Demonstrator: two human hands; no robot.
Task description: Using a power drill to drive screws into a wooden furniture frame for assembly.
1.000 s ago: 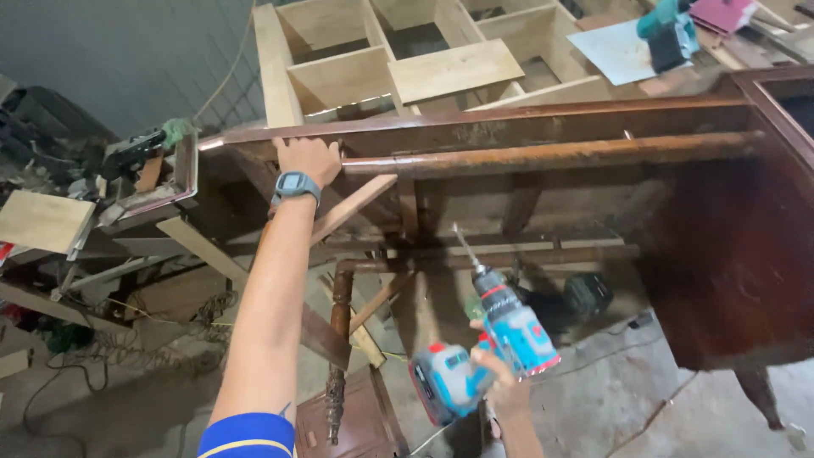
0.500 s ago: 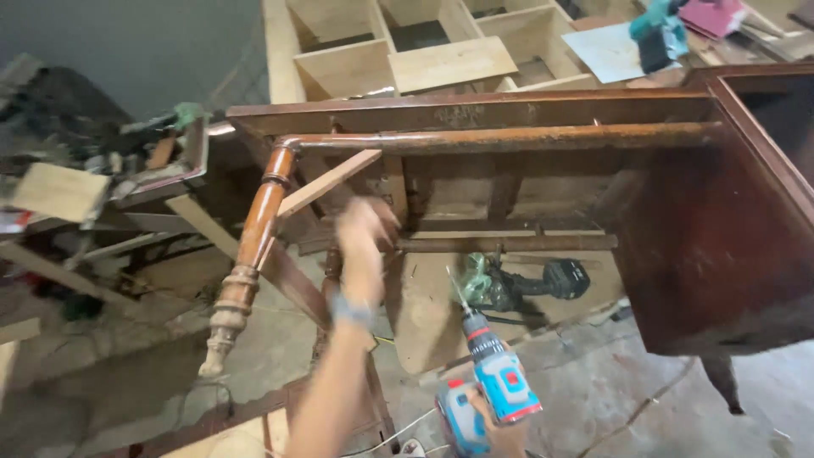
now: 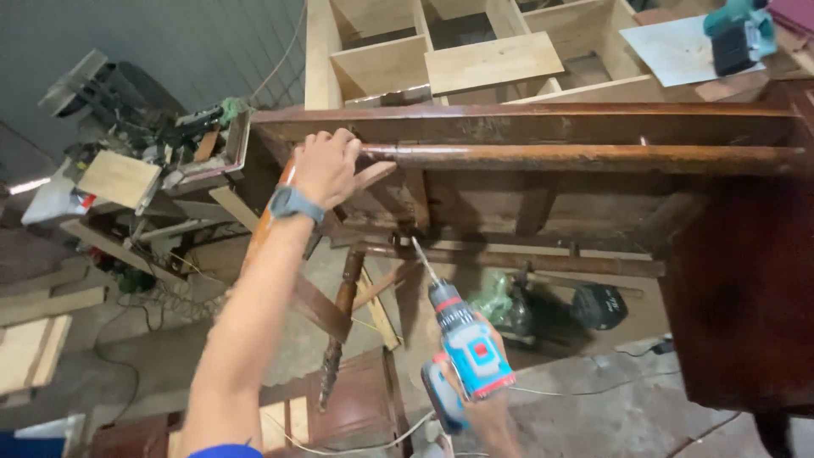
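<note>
Cluttered workshop, grey concrete floor below, pale plywood shelving unit at the top of the frame.

The left hand, a watch on its wrist, reaches straight up the frame from lower left and rests on the corner of the dark brown wooden furniture frame, fingers curled over the round rail at upper centre. The right hand, at bottom centre, is wrapped around the blue cordless drill, fingers closed round its grip, the bit pointing up-left toward a lower rail.
</note>
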